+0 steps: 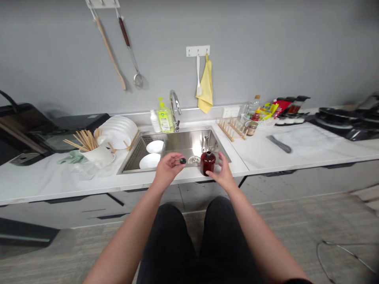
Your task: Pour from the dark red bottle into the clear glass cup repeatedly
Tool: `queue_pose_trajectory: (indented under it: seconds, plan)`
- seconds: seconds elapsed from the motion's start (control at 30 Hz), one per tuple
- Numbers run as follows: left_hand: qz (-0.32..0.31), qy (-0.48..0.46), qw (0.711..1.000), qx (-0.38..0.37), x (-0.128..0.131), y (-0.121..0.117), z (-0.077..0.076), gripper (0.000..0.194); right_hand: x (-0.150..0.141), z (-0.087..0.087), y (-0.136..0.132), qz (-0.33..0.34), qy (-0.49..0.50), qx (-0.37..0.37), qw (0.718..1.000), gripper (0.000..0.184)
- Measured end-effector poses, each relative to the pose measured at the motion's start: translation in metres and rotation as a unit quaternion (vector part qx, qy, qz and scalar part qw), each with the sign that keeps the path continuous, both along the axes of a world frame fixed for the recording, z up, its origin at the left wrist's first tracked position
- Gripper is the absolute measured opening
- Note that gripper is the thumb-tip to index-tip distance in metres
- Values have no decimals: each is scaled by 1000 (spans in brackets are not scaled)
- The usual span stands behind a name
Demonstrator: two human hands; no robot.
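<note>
Nearest me: matte black trousers (189, 240), and my bare forearms (127, 232) reaching forward. Beyond them runs a long white marble-patterned table (53, 185), set with a brushed-steel sink (183, 144); two round white bowls (149, 161) sit on the wire rack at the sink's left side. Upright at the sink's near edge stands a glossy dark red glass bottle (207, 163), its exact footing hard to read. My left grip (167, 169) is closed, finger and thumb pinching a small round black piece (182, 161), cap-like, held apart from the bottle. My right grip (222, 175) is open, fingers spread just beside the bottle, perhaps touching its lower side. Whether the black piece belongs to the bottle, I cannot tell.
</note>
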State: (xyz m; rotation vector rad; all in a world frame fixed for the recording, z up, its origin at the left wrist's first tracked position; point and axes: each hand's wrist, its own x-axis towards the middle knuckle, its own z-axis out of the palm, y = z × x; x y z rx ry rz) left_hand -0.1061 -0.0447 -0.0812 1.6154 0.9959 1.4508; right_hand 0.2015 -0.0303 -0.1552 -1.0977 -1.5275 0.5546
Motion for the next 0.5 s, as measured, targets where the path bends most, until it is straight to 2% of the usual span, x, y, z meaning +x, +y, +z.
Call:
queue_pose_trajectory:
  seconds: [0.03, 0.1, 0.23, 0.33, 0.5]
  plan:
    - [-6, -4, 1000, -2, 9, 8, 3, 56, -1, -1, 8, 32, 4, -23, 999, 120]
    - [-20, 0, 1000, -8, 22, 20, 9, 58, -8, -1, 18, 68, 5, -52, 996, 117]
    - [-37, 48, 998, -15, 28, 31, 18, 47, -23, -2, 20, 53, -16, -83, 995, 96]
    - [-24, 97, 995, -5, 27, 34, 23, 39, -36, -2, 20, 67, -26, -83, 994, 88]
    - [22, 160, 985, 51, 27, 39, 36, 27, -63, 0, 21, 122, -24, -59, 991, 91]
